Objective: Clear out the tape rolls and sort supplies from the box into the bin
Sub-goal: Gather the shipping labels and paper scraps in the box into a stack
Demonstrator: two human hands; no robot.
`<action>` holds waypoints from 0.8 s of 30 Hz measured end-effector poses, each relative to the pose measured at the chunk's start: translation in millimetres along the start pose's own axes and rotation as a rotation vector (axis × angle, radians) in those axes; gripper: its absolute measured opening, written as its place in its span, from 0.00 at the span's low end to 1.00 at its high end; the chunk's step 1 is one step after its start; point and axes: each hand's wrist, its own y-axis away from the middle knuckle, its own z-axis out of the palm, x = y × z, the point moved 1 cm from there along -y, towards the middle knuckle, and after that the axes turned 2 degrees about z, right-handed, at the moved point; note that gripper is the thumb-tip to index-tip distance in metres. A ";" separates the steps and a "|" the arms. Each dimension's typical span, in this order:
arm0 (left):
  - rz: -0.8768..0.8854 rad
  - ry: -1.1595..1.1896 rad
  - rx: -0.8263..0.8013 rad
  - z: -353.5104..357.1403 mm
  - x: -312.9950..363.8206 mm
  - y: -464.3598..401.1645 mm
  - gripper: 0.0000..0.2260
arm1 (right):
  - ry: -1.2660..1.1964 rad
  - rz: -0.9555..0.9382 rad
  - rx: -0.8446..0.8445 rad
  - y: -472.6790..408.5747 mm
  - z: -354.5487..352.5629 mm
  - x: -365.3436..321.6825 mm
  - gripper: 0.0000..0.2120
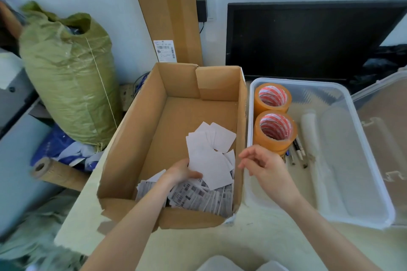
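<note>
Standing open around the left hand [184, 174], the brown cardboard box [141, 138] held white paper squares [209, 149] and printed barcode labels [198, 196]; that hand pinched a sheaf of the squares. Beyond the right hand [262, 164], which hovered loosely curled and held nothing, the clear plastic bin [361, 152] contained two tan tape rolls [273, 132], touching, with pens [297, 152] just beside them.

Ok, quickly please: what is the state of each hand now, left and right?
Left hand: holds white square paper sheets inside the brown cardboard box.
Right hand: open, fingers loosely curled, holding nothing, between box and clear plastic bin.
</note>
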 end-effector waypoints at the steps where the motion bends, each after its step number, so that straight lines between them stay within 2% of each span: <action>1: 0.019 0.006 -0.011 0.2 -0.2 -0.4 0.19 | -0.006 0.001 0.006 0.4 0.8 1.0 0.12; 5: 0.081 -0.009 0.015 -5.5 1.3 -0.8 0.02 | -0.010 -0.003 0.008 0.3 0.9 1.5 0.11; 6: 0.086 -0.005 0.049 -9.4 1.8 -0.5 0.01 | -0.007 -0.002 0.004 0.3 0.6 1.5 0.11; 10: 0.031 0.005 0.202 -31.2 -5.9 1.3 0.02 | -0.019 -0.001 -0.003 1.4 1.3 2.3 0.11; 13: -0.041 -0.079 0.268 -51.1 -20.6 4.3 0.09 | -0.001 -0.014 -0.004 1.8 1.5 2.8 0.11; 16: -0.093 -0.102 0.364 -67.0 -36.1 11.6 0.10 | 0.015 -0.020 -0.008 2.4 1.5 2.4 0.11; 19: -0.047 -0.009 0.468 -76.1 -40.7 19.9 0.08 | 0.018 -0.015 -0.009 2.9 1.5 2.0 0.11; 21: -0.002 0.042 0.478 -77.9 -36.2 24.6 0.08 | 0.011 -0.010 -0.011 3.0 1.3 1.4 0.11; 24: 0.048 0.070 0.475 -77.0 -24.1 32.0 0.14 | 0.008 -0.003 -0.015 3.0 1.3 0.0 0.10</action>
